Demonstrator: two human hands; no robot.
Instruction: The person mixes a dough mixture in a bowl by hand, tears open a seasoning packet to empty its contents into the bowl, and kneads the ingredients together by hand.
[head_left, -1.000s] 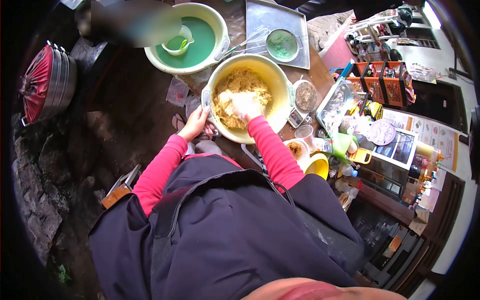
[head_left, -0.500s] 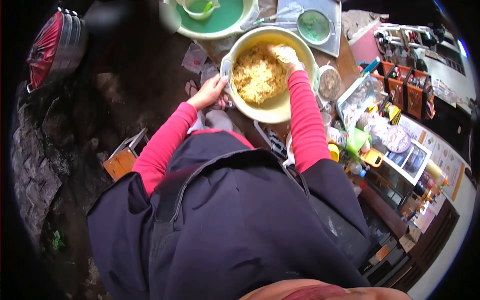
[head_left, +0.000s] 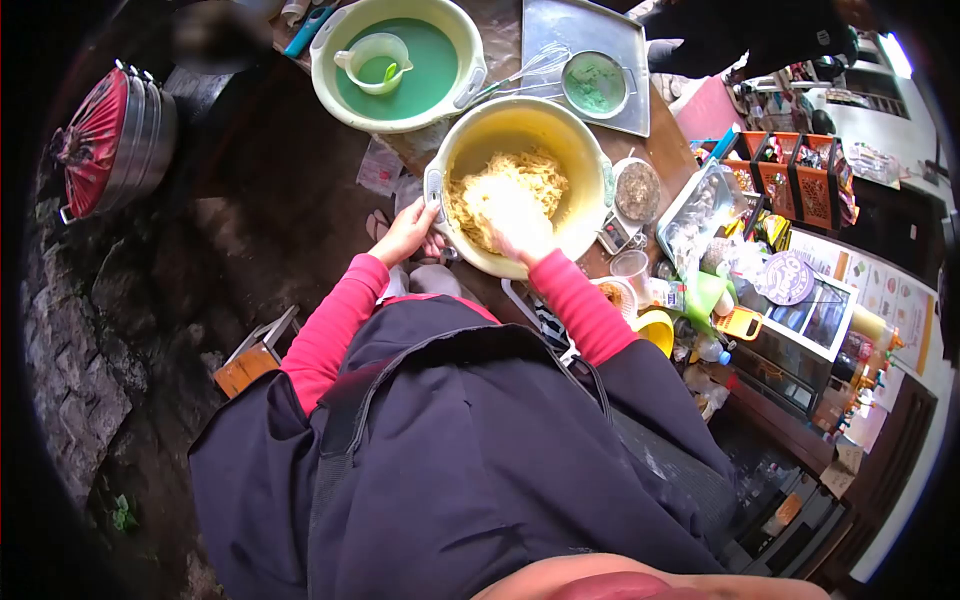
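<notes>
A large pale yellow basin (head_left: pixel 583 165) holds a heap of yellow shredded food (head_left: pixel 540 175), whose exact kind I cannot make out. My left hand (head_left: pixel 408 232) grips the basin's left handle, thumb up on the rim. Inside the basin, at its near side, my right hand (head_left: pixel 520 235) is down in the yellow mass. Bright glare washes that hand out, so its fingers cannot be seen. Beyond the basin on the left stands a second tub (head_left: pixel 330 85) of green liquid, with a small translucent pitcher (head_left: pixel 388 50) floating or resting in it.
A metal tray (head_left: pixel 625 40) carries a whisk (head_left: pixel 540 65) and a sieve (head_left: pixel 594 85) with green powder. Right of the basin are a scale (head_left: pixel 614 237), a clear container (head_left: pixel 705 215) and orange baskets (head_left: pixel 818 195). A steamer pot (head_left: pixel 140 140) with red cloth stands far left.
My right hand has moved from the basin's far right side toward me and left, into the near part of the yellow mass. My left hand keeps its hold. The view has shifted, showing more of the green tub.
</notes>
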